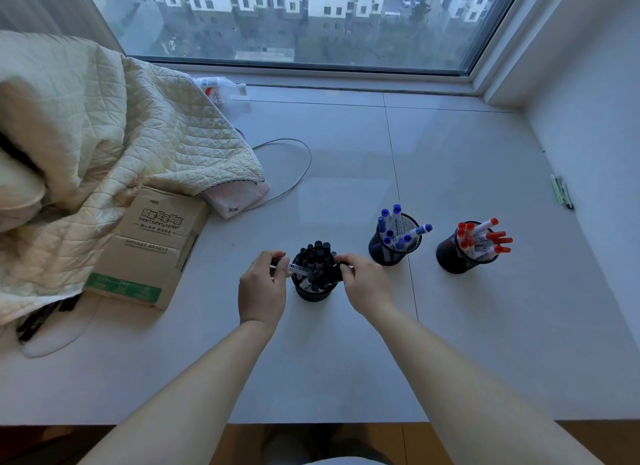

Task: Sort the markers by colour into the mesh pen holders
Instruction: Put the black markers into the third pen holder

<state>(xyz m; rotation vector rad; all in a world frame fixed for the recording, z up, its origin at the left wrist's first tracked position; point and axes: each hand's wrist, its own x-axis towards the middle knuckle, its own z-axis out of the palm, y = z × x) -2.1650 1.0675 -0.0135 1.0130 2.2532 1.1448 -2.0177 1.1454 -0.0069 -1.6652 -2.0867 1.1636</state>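
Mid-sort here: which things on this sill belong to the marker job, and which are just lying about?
Job:
- holder of black markers
- holder of blue markers
- holder of red markers
- black marker held across by left hand and right hand

Lying about:
- cardboard box
- quilt
- cable
- bottle
- pens by wall

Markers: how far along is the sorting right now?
Mostly done: blue markers fill the middle holder, red markers the right holder. In hand: left hand and right hand hold a black marker over the black-filled holder. Left: dropping it in.
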